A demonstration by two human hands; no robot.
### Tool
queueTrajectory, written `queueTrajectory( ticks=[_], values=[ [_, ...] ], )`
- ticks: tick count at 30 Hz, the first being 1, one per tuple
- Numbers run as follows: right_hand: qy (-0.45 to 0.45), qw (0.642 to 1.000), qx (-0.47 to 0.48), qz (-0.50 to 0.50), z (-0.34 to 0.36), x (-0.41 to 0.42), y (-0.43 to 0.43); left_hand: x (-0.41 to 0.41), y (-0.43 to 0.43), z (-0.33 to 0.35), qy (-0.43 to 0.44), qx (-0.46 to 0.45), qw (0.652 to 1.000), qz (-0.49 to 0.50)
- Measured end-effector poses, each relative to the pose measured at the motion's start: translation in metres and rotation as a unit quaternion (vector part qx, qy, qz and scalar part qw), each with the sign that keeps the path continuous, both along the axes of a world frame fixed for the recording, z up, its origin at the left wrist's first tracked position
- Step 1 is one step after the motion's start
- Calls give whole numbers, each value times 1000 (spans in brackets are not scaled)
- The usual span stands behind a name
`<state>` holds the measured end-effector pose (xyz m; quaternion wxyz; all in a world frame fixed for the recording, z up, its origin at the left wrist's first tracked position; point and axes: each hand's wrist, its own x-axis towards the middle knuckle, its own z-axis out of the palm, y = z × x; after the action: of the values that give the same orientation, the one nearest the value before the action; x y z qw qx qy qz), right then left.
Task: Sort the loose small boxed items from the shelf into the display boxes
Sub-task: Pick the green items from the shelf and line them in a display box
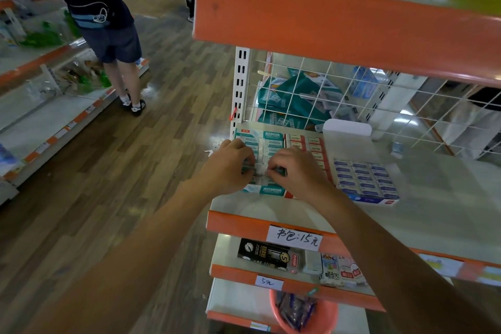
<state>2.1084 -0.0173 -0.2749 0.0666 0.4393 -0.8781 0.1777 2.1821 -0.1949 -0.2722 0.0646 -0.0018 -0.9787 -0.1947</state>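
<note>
Both are down in the teal display box (271, 141), mid-frame on the shelf (433, 198). The left grip (230, 165) pinches a small teal box (247, 168) at its fingertips. The right grip (295, 171) pinches a second teal box (279, 171) just beside it. The red display box (311, 145) and blue display box (366, 179) sit to the right.

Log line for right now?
left hand pinches small teal item | right hand pinches second teal item | both over teal display box | blue display box untouched
</note>
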Motion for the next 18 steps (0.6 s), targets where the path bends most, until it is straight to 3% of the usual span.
queueTrajectory(
  ticks=[11,15,18],
  values=[
    [-32,998,31,-43,9,1,-5,-4,13,15,-33,-82,996,15],
    [-30,995,-21,-88,15,-4,14,-14,40,27,3,-103,994,33],
    [-1,991,-7,-134,18,-19,50,-29,68,34,35,-106,993,34]
  ],
)
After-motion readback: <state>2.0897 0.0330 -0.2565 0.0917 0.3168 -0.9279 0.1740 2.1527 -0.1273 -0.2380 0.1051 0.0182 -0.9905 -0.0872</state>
